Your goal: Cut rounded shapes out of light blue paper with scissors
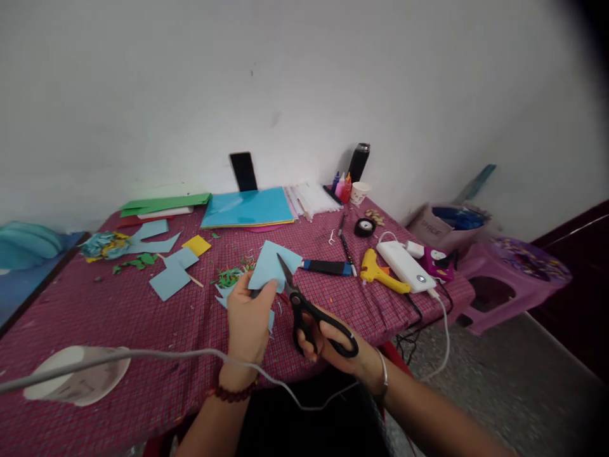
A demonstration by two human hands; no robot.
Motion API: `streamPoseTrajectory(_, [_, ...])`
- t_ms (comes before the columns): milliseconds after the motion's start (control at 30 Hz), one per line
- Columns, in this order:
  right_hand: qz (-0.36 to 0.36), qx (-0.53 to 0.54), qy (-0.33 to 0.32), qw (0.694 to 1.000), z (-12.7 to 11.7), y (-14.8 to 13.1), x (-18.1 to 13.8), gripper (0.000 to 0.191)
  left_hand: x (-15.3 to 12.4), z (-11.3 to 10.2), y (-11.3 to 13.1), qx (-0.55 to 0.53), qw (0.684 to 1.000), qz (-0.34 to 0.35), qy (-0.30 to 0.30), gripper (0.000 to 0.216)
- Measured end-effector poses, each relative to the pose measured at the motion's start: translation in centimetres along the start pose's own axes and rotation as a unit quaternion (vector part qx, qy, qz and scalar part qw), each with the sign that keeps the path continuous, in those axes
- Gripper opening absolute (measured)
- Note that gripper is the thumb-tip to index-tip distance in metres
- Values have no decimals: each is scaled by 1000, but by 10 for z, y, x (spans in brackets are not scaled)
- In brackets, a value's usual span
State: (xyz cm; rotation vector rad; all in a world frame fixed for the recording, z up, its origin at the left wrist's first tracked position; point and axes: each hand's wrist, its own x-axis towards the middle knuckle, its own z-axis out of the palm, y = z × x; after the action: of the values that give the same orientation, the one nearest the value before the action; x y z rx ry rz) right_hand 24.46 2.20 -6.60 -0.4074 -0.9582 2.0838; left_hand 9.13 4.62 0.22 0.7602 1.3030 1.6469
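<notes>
My left hand (250,320) pinches a light blue paper square (270,261) between thumb and fingers, held up above the table. In my right hand (328,339) is a pair of black-handled scissors (302,304), fingers through the loops. The blades are parted, one lying over the face of the paper near its right edge. Below my left hand, blue paper scraps (223,295) and a heap of green and orange shreds (231,274) rest on the tablecloth. Further left lie more blue squares (170,281), a yellow square (196,245) and a thin wooden stick (195,280).
On the right are a utility knife (328,267), a yellow glue gun (380,274), a white power bank (406,265) and black tape (365,227). Coloured sheets (247,207) and a phone (243,171) stand at the back. A white cable (190,351) crosses before my forearms.
</notes>
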Motion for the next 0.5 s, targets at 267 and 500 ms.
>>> streamPoseTrajectory(267, [8,-9,17,1000,9,-2,0,43,-2,2,3,-97,994,-41,-5,21])
streamPoseTrajectory(500, [2,27,0,1000,16,1,1,42,-8,3,14,-112,993,-39,28,22])
